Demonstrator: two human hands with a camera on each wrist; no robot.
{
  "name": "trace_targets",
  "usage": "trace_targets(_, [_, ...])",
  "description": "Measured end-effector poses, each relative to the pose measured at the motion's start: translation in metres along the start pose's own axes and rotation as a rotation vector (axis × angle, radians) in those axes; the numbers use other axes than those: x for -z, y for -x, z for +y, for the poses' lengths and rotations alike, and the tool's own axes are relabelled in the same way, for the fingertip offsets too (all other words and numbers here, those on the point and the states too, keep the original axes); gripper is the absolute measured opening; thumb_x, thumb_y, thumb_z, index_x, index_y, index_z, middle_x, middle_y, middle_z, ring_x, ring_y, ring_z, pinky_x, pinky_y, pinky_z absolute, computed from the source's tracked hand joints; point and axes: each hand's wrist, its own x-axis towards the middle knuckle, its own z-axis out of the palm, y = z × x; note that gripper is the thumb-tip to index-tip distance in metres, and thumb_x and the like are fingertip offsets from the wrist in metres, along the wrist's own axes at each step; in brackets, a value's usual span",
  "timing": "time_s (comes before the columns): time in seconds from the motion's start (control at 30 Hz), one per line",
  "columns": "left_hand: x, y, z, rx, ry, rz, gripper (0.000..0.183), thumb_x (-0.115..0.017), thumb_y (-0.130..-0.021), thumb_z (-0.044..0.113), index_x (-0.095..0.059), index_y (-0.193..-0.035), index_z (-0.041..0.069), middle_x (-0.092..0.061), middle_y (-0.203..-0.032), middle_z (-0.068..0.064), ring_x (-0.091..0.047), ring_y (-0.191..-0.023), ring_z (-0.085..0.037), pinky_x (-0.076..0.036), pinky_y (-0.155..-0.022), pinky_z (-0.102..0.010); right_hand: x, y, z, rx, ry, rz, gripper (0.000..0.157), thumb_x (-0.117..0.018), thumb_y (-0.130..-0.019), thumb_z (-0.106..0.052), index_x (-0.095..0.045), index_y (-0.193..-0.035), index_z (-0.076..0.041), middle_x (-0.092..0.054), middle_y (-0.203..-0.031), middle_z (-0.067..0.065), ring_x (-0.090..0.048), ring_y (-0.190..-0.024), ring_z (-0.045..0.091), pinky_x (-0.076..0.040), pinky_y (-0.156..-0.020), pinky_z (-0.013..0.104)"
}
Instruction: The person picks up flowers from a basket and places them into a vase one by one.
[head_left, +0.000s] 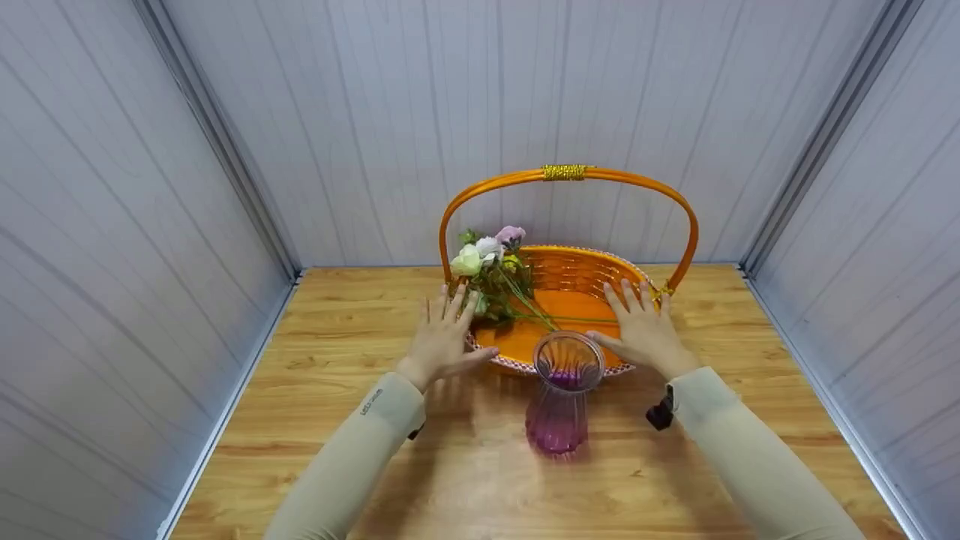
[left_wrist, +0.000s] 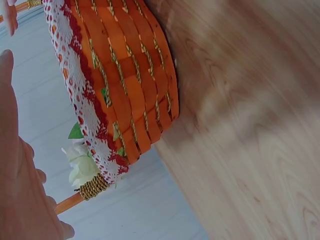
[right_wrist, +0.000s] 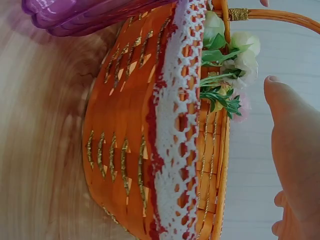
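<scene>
An orange woven basket (head_left: 577, 262) with a tall arched handle (head_left: 495, 182) and a white and red lace rim (right_wrist: 177, 115) stands on the table. Artificial flowers (head_left: 480, 255) in white, pink and yellow lie inside it at the left, their stems pointing toward the near right. My left hand (head_left: 442, 337), fingers spread, is over the basket's left near rim. Over the right side of the basket, my right hand (head_left: 641, 330) is spread too, holding nothing. Between the hands, a clear vase with a purple base (head_left: 559, 420) stands upright in front of the basket.
The wood-grain table (head_left: 345, 330) is enclosed by a pale back wall (head_left: 375, 135) and two side walls, with metal strips at the corners. A dark wrist device (head_left: 660, 414) hangs under the right sleeve.
</scene>
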Motion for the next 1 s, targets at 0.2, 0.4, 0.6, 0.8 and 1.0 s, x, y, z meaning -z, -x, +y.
trace_targets(0.2, [-0.003,0.006,0.003,-0.015,-0.015,-0.009,0.108,-0.049,-0.099,0.081,-0.013,-0.175,0.012,-0.007,-0.182,-0.017,-0.005,-0.168,-0.049,0.000,-0.134,-0.072,-0.003,0.003,0.004,-0.001,0.007,0.003,0.098,-0.050,-0.106,-0.070,-0.011,-0.175,-0.011,-0.006,-0.180,0.028,-0.006,-0.164,0.059,-0.001,-0.127,0.085])
trace_targets(0.4, [-0.009,0.010,0.005,-0.060,0.008,0.031,0.108,-0.049,-0.099,0.081,-0.019,-0.174,0.010,-0.012,-0.182,-0.018,-0.009,-0.168,-0.050,-0.002,-0.135,-0.070,-0.002,0.010,0.003,0.018,-0.007,0.012,0.096,-0.053,-0.107,-0.066,-0.014,-0.175,-0.011,-0.008,-0.180,0.027,-0.007,-0.164,0.059,-0.004,-0.126,0.087])
trace_targets(0.6, [-0.012,0.012,0.007,-0.097,-0.011,0.068,0.107,-0.051,-0.099,0.081,-0.021,-0.174,0.010,-0.018,-0.181,-0.018,-0.014,-0.167,-0.051,-0.007,-0.136,-0.068,-0.002,0.016,0.005,0.043,-0.020,0.031,0.094,-0.057,-0.107,-0.061,-0.016,-0.175,-0.010,-0.012,-0.180,0.028,-0.008,-0.164,0.059,-0.006,-0.126,0.087])
trace_targets(0.8, [-0.015,0.015,0.011,-0.138,0.062,0.053,0.106,-0.054,-0.100,0.077,-0.021,-0.174,0.009,-0.016,-0.182,-0.016,-0.010,-0.168,-0.045,-0.004,-0.138,-0.063,-0.005,0.017,0.011,0.064,-0.083,0.016,0.098,-0.055,-0.106,-0.067,-0.015,-0.175,-0.010,-0.012,-0.179,0.028,-0.010,-0.164,0.058,-0.007,-0.130,0.080])
trace_targets(1.0, [-0.013,0.015,0.016,-0.181,0.177,0.060,0.105,-0.063,-0.099,0.071,-0.020,-0.174,0.011,-0.017,-0.182,-0.015,-0.009,-0.169,-0.042,-0.008,-0.138,-0.063,-0.003,0.018,0.018,0.129,-0.143,0.047,0.099,-0.061,-0.104,-0.067,-0.022,-0.173,-0.008,-0.023,-0.178,0.028,-0.026,-0.162,0.053,-0.019,-0.131,0.076])
